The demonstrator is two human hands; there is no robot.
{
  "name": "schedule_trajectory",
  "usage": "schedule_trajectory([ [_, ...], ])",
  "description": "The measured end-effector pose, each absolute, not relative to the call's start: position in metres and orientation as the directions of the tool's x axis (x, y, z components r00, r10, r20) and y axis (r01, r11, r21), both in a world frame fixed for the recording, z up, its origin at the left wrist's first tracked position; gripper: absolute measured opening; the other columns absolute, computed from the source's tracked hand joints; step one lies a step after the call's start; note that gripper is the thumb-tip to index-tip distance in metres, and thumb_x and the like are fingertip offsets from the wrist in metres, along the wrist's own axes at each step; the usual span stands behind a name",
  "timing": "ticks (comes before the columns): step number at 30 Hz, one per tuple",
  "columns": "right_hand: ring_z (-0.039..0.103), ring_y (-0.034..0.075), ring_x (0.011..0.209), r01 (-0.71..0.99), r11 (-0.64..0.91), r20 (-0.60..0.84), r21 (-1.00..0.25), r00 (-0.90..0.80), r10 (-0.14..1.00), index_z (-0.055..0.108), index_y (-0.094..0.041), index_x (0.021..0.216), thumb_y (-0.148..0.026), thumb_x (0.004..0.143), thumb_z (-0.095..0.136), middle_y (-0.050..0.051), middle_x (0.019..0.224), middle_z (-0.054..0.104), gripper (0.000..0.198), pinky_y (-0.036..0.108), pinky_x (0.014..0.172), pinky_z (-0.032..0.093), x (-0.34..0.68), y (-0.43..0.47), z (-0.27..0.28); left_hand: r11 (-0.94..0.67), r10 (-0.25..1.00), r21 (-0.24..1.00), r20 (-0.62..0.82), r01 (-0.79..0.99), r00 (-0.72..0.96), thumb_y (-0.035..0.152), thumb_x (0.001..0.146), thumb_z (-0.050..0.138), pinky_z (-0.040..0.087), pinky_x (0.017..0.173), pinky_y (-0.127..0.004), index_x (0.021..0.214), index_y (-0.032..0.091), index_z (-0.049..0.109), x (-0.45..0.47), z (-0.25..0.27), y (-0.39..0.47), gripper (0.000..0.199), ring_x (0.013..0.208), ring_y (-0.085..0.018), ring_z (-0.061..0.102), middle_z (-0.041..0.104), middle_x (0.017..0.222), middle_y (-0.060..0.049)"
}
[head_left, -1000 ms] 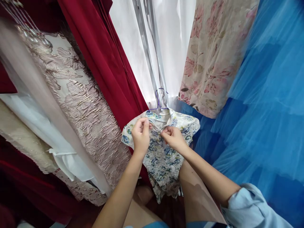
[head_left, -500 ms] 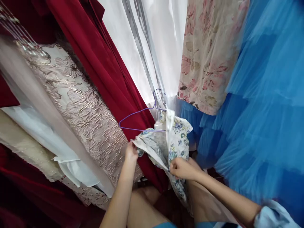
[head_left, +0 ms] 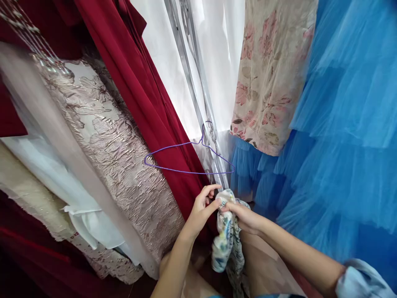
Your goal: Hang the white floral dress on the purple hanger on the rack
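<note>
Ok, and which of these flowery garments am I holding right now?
The whitish garment with blue flowers, bunched in your right hand. The pink-flowered garment hanging upper right and the shiny pink one at left have neither hand on them.

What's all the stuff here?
Flowered garment: one, white and blue, lower middle
Hanger: one, purple, middle
Metal poles: at least two, silvery, top middle
Backdrop: count unclear, white, behind poles
Flowered drape: one, cream and pink, upper right
Ruffled tulle: count unclear, blue, right
Textured cloth: one, pinkish, left
Smooth cloths: several, dark red, left
Pale cloths: several, white and beige, left
Bead strands: several, silvery, top left
Sleeve: one, light blue, lower right
Arms and legs: two each, bottom
Left hand: one, at garment
Right hand: one, gripping garment
</note>
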State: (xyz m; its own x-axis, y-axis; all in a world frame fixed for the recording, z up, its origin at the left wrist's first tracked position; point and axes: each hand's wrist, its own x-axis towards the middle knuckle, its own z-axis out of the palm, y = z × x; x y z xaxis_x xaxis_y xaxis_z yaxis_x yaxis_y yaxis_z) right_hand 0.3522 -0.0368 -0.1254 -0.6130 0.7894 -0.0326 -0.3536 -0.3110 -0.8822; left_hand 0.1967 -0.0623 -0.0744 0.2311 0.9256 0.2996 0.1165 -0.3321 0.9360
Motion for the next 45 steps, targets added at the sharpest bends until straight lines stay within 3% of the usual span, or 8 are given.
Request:
schedule_trajectory([
  [3,0.063,0.017,0.066,-0.341,-0.485,-0.149,-0.805,-0.676,0.722,0.065,-0.013,0.082,-0.032,0.071,0.067,0.004,0.071,0.069,0.022,0.028,0.068,0.051,0.371,-0.043,-0.113,-0.103,0.889,0.994,0.104,-0.025,0.445,0.050,0.083,0.070,0.041,0.098,-0.036,0.130,0.023,0.060,0.191,-0.103,-0.079,0.054,0.108,-0.025,0.056,0.063,0.114,-0.008],
  [7,0.064,0.016,0.063,-0.263,-0.355,-0.114,-0.897,-0.638,0.762,0.065,-0.014,0.077,-0.027,0.069,0.072,0.003,0.070,0.070,0.017,0.025,0.062,0.051,0.404,-0.040,-0.091,0.109,0.819,0.983,-0.172,0.145,0.547,0.056,0.081,0.070,0.044,0.081,-0.031,0.097,0.012,0.072,0.176,-0.149,-0.101,0.047,0.085,-0.021,0.057,0.065,0.085,-0.006],
  [13,0.061,0.014,0.059,0.005,0.073,0.050,-0.997,-0.683,0.729,0.070,-0.010,0.074,-0.020,0.066,0.071,0.001,0.067,0.069,0.013,0.021,0.057,0.047,0.445,0.008,-0.086,0.007,0.817,0.908,-0.248,0.420,0.521,0.063,0.088,0.054,0.027,0.059,-0.025,0.064,0.012,0.056,0.116,-0.125,-0.101,0.056,0.063,-0.012,0.036,0.044,0.062,0.001],
  [19,0.053,0.013,0.049,0.119,0.131,0.050,-0.984,-0.522,0.852,0.064,-0.011,0.056,-0.010,0.047,0.061,-0.002,0.055,0.062,0.010,0.021,0.046,0.040,0.474,0.078,-0.102,-0.120,0.782,0.756,-0.328,0.644,0.531,0.051,0.081,0.067,0.033,0.060,-0.023,0.070,0.015,0.056,0.106,-0.101,-0.120,0.039,0.067,-0.013,0.041,0.049,0.069,0.001],
  [24,0.039,0.008,0.040,0.039,0.138,0.119,-0.990,-0.319,0.940,0.052,-0.017,0.052,-0.016,0.051,0.056,-0.007,0.042,0.048,0.004,0.020,0.039,0.027,0.470,0.121,-0.095,-0.252,0.899,0.678,-0.100,0.691,0.426,0.040,0.090,0.053,0.043,0.077,-0.027,0.093,0.018,0.066,0.137,-0.097,-0.130,0.025,0.081,-0.020,0.054,0.066,0.088,-0.002],
  [33,0.063,0.018,0.054,-0.068,-0.068,-0.029,-0.995,-0.460,0.888,0.063,-0.016,0.067,-0.020,0.063,0.064,0.005,0.057,0.068,0.006,0.025,0.053,0.051,0.396,0.154,-0.047,-0.176,0.984,0.368,0.033,0.913,0.177,0.012,0.077,0.042,0.039,0.071,-0.026,0.078,0.020,0.061,0.094,-0.058,-0.100,0.020,0.077,-0.020,0.058,0.065,0.077,-0.002],
  [41,0.074,0.022,0.070,-0.083,-0.238,-0.119,-0.968,-0.681,0.723,0.072,-0.010,0.088,-0.016,0.073,0.067,0.011,0.083,0.078,0.017,0.028,0.069,0.060,0.402,0.126,-0.037,-0.134,0.980,0.026,0.152,0.991,0.128,0.037,0.092,0.042,0.038,0.082,-0.035,0.086,0.022,0.063,0.018,-0.020,-0.112,0.026,0.083,-0.025,0.056,0.062,0.078,-0.003],
  [45,0.075,0.023,0.068,-0.049,-0.407,-0.262,-0.912,-0.692,0.672,0.073,-0.007,0.089,-0.017,0.078,0.063,0.013,0.081,0.078,0.018,0.029,0.067,0.061,0.415,0.123,-0.026,-0.177,0.943,-0.087,0.269,0.980,0.194,0.038,0.095,0.036,0.036,0.091,-0.042,0.097,0.023,0.061,0.001,0.011,-0.079,0.029,0.098,-0.028,0.055,0.067,0.096,-0.006],
])
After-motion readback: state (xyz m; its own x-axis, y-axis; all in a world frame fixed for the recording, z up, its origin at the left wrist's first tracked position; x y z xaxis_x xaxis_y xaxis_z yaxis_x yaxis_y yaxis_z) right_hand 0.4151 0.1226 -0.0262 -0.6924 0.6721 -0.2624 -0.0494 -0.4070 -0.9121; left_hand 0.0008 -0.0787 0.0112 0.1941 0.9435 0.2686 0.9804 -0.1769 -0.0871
